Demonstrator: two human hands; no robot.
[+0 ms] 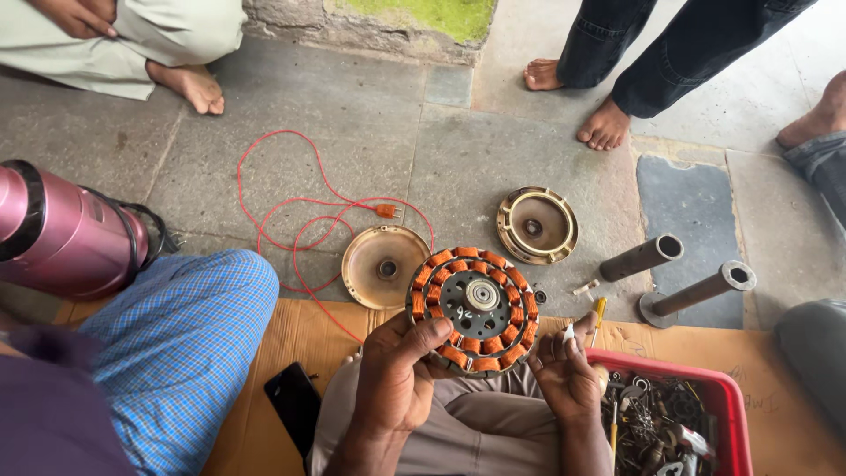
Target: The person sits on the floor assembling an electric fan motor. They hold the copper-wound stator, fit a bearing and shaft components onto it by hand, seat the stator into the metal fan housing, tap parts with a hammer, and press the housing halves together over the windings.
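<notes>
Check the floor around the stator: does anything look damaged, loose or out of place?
Nothing looks damaged. The two round covers lie apart, open sides up, and the red wire sprawls in loose loops beside them.

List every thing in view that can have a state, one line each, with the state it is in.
stator: out of its housing, held up, copper coils exposed.
left hand: closed on the stator's rim.
right hand: pinching a small white piece, touching the stator's edge.
left cover: off, lying hollow side up.
right cover: off, lying hollow side up.
red wire: loose, looped on the floor.
red tray: open, filled with small metal parts.
phone: screen dark.
</notes>
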